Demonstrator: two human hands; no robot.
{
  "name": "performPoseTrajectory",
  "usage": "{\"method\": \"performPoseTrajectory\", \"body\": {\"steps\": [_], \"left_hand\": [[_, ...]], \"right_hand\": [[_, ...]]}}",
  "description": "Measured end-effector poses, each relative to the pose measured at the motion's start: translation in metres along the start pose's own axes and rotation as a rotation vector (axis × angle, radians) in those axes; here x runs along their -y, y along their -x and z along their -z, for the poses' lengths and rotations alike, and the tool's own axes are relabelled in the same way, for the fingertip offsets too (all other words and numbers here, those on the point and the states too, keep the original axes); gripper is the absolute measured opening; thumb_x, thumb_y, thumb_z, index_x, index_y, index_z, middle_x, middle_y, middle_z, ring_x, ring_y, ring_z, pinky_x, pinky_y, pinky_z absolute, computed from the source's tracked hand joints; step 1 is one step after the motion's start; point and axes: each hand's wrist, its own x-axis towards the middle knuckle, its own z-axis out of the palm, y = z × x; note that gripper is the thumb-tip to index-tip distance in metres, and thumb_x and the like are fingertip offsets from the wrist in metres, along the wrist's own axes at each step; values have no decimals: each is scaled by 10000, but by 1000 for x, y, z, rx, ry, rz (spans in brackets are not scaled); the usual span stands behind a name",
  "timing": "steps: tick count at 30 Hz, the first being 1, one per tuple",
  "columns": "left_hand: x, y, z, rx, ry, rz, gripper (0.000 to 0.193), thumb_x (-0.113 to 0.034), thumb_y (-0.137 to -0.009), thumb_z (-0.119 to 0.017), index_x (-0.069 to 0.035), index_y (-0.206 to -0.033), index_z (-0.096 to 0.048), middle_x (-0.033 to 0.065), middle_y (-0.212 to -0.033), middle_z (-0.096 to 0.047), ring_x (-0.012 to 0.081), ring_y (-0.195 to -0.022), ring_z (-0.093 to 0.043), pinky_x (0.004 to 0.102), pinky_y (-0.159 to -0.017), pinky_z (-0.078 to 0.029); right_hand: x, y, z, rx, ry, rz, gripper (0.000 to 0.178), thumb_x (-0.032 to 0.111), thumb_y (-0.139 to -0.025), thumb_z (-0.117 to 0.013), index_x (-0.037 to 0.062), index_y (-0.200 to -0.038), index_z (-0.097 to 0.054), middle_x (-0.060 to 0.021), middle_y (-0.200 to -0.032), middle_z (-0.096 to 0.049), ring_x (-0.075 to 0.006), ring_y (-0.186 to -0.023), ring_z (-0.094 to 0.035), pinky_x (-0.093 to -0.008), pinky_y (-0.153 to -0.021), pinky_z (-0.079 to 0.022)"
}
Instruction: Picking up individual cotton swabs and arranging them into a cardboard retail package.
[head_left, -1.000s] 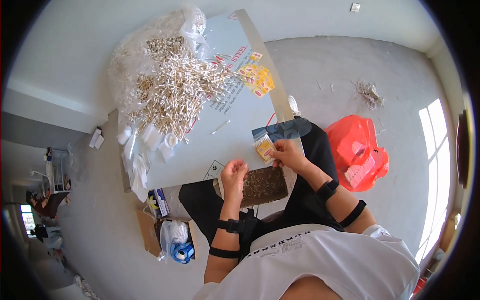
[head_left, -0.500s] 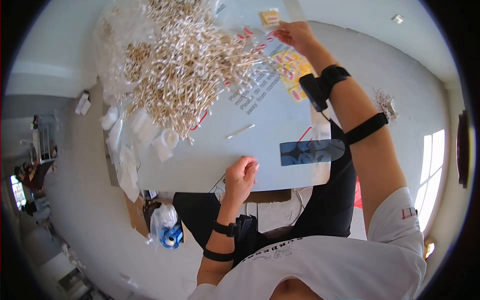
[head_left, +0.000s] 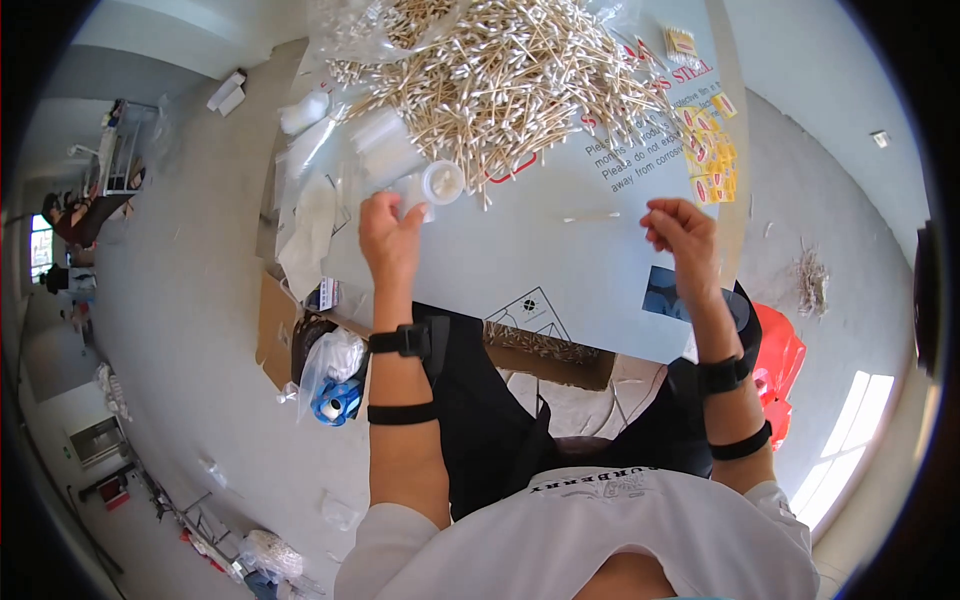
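My left hand [head_left: 392,238] is at the near left of the swab heap, its thumb and fingers apart beside a clear plastic tub [head_left: 443,182] with a round white rim; its fingertips reach the tub's side, and I cannot tell whether they touch. Over the right part of the table, my right hand [head_left: 684,238] has its fingers curled in, with nothing visible in them. A single cotton swab [head_left: 591,217] lies on the table left of it. The big heap of cotton swabs [head_left: 520,80] with wooden sticks covers the far middle.
Yellow printed labels [head_left: 708,150] lie along the right edge, with a small swab pack [head_left: 680,45] beyond. A dark blue translucent sheet [head_left: 665,293] is beside my right wrist. Clear plastic pieces [head_left: 385,150] lie at the left. A cardboard box [head_left: 550,355] stands below the table's front edge.
My right hand has come back from the far right, near the small swab pack, toward me. My left hand has moved from the front edge to the clear tub. The view has shifted.
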Motion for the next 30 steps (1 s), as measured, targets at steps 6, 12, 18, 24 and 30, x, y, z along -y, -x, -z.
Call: {"method": "performPoseTrajectory", "body": {"steps": [6,12,18,24,30], "left_hand": [[7,-4,7,101,146,223,105,-40,-803,-705,20,-800,-619,7,-704,-593,118,-608,-524,276,-597,-442],[-5,31,26,-72,506,185,41,-1,-851,-653,-8,-835,-616,4,-749,-601,92,-701,-541,248,-647,-446],[-47,86,19,222,504,-13,29,-12,-911,-592,-7,-938,-583,68,-952,-635,142,-769,-581,297,-649,-486],[-73,103,4,297,194,-296,91,43,-840,-588,-9,-903,-546,200,-994,-621,396,-861,-605,417,-739,-518],[-109,104,15,129,115,-654,118,58,-801,-617,4,-871,-539,151,-970,-628,357,-910,-613,420,-752,-520]], "right_hand": [[-28,51,-37,86,-52,-108,128,54,-901,-614,-19,-996,-658,-54,-794,-687,-75,-644,-588,-206,-577,-445],[-20,64,-45,95,-24,-72,149,93,-900,-634,-18,-996,-662,-44,-784,-684,-84,-661,-602,-208,-603,-456],[3,75,-96,261,-251,-271,473,184,-886,-691,-35,-1274,-533,-125,-1133,-639,-174,-986,-622,-283,-807,-506],[-25,69,-117,144,-111,-15,657,200,-812,-762,-69,-1334,-468,-186,-1252,-555,-235,-1073,-587,-312,-810,-525],[-9,60,-102,299,-333,-202,447,137,-850,-719,-3,-1245,-561,-138,-1198,-617,-138,-902,-604,-245,-727,-494]]}}
